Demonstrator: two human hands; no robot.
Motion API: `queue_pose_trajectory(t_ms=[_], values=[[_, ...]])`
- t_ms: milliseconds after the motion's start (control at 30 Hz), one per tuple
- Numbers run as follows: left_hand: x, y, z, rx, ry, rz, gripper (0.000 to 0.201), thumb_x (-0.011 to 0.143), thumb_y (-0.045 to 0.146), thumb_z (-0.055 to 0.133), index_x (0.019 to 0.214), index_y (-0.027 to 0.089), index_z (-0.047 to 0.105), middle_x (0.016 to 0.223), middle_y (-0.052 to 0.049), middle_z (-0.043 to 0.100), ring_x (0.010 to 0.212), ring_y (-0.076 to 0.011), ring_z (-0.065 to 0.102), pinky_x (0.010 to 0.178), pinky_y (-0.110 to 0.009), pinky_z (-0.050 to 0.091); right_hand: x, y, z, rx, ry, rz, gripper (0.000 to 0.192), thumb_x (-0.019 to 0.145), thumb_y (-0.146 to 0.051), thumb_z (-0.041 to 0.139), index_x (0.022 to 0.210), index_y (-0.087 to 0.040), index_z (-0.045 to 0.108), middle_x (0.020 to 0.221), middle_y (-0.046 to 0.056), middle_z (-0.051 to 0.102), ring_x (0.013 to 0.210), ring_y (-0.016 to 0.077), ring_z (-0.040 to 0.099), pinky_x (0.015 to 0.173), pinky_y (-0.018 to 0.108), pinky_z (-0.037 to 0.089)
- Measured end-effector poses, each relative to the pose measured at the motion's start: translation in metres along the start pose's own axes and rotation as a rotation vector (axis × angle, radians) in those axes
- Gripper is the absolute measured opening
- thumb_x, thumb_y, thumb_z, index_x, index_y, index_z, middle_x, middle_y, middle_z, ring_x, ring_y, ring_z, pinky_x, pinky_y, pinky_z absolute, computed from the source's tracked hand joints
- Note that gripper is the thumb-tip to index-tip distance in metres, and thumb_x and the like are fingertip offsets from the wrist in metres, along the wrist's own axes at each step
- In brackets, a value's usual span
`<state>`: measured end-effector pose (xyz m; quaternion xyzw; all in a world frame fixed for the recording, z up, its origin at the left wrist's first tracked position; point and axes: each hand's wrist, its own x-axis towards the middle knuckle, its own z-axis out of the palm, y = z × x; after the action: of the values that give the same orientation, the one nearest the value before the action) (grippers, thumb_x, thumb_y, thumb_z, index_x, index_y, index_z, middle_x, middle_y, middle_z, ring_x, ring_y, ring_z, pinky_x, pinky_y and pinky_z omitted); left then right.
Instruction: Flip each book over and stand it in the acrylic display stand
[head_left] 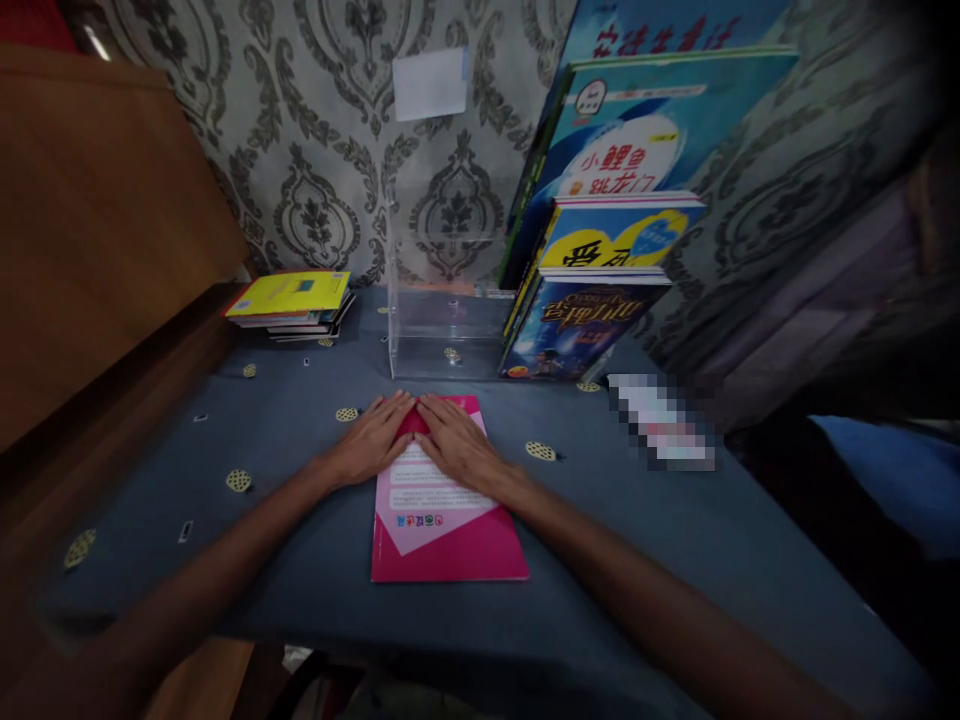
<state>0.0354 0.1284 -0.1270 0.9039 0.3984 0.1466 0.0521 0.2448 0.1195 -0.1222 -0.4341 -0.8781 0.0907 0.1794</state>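
A pink book (pixel 450 545) lies flat on the cloth-covered table, its printed text upside down to me. Across its far end rests my left hand (pixel 377 435), palm down with fingers stretched out. My right hand (pixel 459 440) lies flat on the same end, and the fingertips of both hands meet or nearly meet near the far edge. Just beyond the hands stands a clear acrylic rack (pixel 450 335). Its right side holds several upright books, the front one a dark blue book (pixel 581 320).
At the back left sits a stack of books (pixel 292 300) with a yellow cover on top. A blurred-out flat object (pixel 664 425) lies on the right of the table. A wooden panel (pixel 97 230) borders the left, and patterned wallpaper with a white card (pixel 430 85) rises behind.
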Motion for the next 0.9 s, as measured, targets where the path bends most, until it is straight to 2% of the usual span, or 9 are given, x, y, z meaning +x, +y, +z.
queue_pose_trajectory(t_ms=[200, 400, 567, 767, 900], values=[[0.001, 0.002, -0.003, -0.009, -0.038, -0.012, 0.056, 0.104, 0.039, 0.032, 0.154, 0.013, 0.031, 0.16, -0.016, 0.038, 0.152, -0.0226, 0.027, 0.125, -0.047, 0.025, -0.017, 0.02, -0.008, -0.043, 0.02, 0.041, 0.053, 0.1, -0.033, 0.045, 0.146, -0.007, 0.049, 0.151, 0.022, 0.05, 0.146, 0.0293, 0.04, 0.122, 0.053, 0.03], [0.002, 0.002, -0.002, 0.003, -0.039, -0.028, 0.056, 0.104, 0.038, 0.034, 0.153, 0.012, 0.033, 0.159, -0.016, 0.039, 0.152, -0.023, 0.03, 0.125, -0.047, 0.025, -0.038, 0.04, -0.017, -0.038, 0.061, 0.097, 0.052, 0.101, -0.038, 0.042, 0.147, -0.013, 0.049, 0.153, 0.018, 0.049, 0.146, 0.0287, 0.041, 0.119, 0.055, 0.033], [-0.001, 0.005, -0.004, 0.021, 0.011, -0.049, 0.054, 0.103, 0.038, 0.038, 0.15, 0.012, 0.038, 0.156, -0.016, 0.043, 0.149, -0.0245, 0.035, 0.123, -0.046, 0.03, -0.045, 0.048, -0.019, -0.026, 0.063, 0.109, 0.052, 0.101, -0.039, 0.04, 0.146, -0.013, 0.051, 0.153, 0.017, 0.049, 0.144, 0.0278, 0.043, 0.119, 0.054, 0.033], [-0.006, 0.013, -0.011, 0.148, 0.141, -0.141, 0.04, 0.101, 0.03, 0.04, 0.129, 0.01, 0.059, 0.133, -0.018, 0.064, 0.125, -0.0292, 0.058, 0.109, -0.047, 0.046, -0.045, 0.051, -0.018, 0.013, 0.056, 0.11, 0.053, 0.1, -0.04, 0.042, 0.145, -0.013, 0.052, 0.153, 0.017, 0.049, 0.145, 0.0281, 0.042, 0.12, 0.056, 0.031], [-0.004, 0.014, -0.012, 0.161, 0.168, -0.128, 0.035, 0.1, 0.028, 0.041, 0.122, 0.015, 0.064, 0.125, -0.016, 0.066, 0.114, -0.029, 0.062, 0.101, -0.048, 0.051, -0.045, 0.055, -0.017, 0.067, 0.077, 0.104, 0.052, 0.1, -0.04, 0.044, 0.144, -0.016, 0.053, 0.152, 0.016, 0.05, 0.144, 0.0289, 0.043, 0.12, 0.058, 0.031]])
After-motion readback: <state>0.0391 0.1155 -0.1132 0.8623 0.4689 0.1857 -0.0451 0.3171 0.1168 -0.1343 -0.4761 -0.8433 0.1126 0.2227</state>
